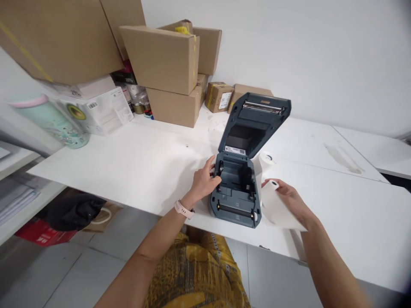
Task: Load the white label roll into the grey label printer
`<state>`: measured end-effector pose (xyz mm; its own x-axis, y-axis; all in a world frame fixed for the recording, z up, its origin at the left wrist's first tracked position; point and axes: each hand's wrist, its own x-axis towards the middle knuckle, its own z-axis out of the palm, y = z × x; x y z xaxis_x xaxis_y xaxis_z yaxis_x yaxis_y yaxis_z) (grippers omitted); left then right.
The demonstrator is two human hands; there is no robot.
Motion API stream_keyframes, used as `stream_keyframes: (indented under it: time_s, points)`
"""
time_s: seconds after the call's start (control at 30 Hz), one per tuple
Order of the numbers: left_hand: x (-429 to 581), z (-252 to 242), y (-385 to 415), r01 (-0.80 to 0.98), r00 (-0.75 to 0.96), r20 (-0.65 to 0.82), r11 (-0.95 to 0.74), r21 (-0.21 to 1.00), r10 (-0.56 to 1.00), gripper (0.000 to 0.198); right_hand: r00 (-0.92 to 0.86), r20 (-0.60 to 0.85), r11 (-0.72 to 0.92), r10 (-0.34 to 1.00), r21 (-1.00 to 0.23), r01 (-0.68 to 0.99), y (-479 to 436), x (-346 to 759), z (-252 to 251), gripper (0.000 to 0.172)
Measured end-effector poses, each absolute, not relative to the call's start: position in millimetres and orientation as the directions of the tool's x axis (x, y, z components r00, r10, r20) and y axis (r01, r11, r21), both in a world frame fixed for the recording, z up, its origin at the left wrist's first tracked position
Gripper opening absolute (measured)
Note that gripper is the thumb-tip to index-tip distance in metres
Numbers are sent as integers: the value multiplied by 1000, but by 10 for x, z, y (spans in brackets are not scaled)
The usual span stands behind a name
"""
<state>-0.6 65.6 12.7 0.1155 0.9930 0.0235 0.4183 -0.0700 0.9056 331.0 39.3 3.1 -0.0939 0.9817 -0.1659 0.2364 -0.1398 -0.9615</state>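
A dark grey label printer stands open on the white table, its lid tilted up and back. My left hand rests against the printer's left side, thumb and fingers curled onto the edge of the empty roll bay. My right hand is to the right of the printer, holding a white paper roll whose loose sheet hangs in front of the hand. A small white roll core lies on the table behind it.
Several cardboard boxes are stacked at the back left against the wall. A mint green tumbler and a white carton stand on the left. Bags lie on the floor under the table.
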Motion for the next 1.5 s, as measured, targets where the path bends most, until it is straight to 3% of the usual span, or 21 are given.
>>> stream_keyframes:
  time_s: [0.1,0.23,0.33,0.43,0.53,0.6,0.77,0.93,1.1,1.27,1.5]
  points:
    - [-12,125,650,427,118,17,-66,902,993,83,-80,9,20,997,-989,147,407,3213,352,53]
    - [-22,137,647,438,128,5,-61,897,992,84,-293,104,214,950,-903,373,494,2835,859,50]
    - [-23,145,651,444,125,9,-64,894,992,84,-477,77,397,875,-678,619,674,2394,959,43]
    - [-14,159,656,444,120,11,-64,894,993,84,-558,-74,501,827,-356,789,857,2048,827,39]
    - [-4,185,653,436,112,-10,-40,899,994,85,-544,-151,545,825,-40,838,934,1885,660,38]
    - [-2,199,648,436,109,-18,-32,900,994,85,-535,-157,547,830,43,836,935,1859,596,36]
    - [-9,172,644,422,109,-16,-31,906,994,84,-564,-72,566,823,10,824,871,1938,548,34]
    - [-8,108,642,415,113,17,-62,907,993,82,-597,266,647,757,-175,742,497,2051,458,24]
    - [1,57,649,341,137,25,-71,937,990,82,-493,521,674,696,-240,699,-81,2007,338,21]
    - [29,-29,675,249,153,52,-90,964,987,84,-459,594,673,660,-197,713,-315,1919,282,24]
    - [61,-101,710,160,146,104,-128,979,984,81,-463,606,698,647,-228,679,-414,1878,273,26]
